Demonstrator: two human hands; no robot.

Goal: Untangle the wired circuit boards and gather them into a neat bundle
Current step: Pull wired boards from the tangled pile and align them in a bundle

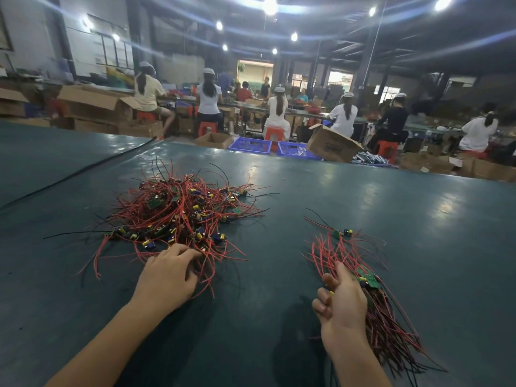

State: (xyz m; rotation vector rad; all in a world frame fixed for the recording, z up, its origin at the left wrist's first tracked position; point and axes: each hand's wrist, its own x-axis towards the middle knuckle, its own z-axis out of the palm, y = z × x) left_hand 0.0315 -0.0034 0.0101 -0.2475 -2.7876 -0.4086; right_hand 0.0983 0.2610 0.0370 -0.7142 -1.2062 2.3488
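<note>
On the dark green glossy counter (363,191) lies a tangled pile of red and black wires with small green circuit boards (181,210) (yellow and blue parts, perhaps coils, dot it). The left hand (167,277) curls its fingers round wires at the pile's near edge. The right hand (344,300) grips a straightened bundle of red-wired boards (389,328), well apart from the pile.

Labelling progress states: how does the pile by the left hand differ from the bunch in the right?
The pile lies tangled on the table; in the bunch wires run roughly parallel. The pile is larger than the bunch. Left hand touches the pile; right hand grips the bunch. Both: red wires, green boards.
</note>
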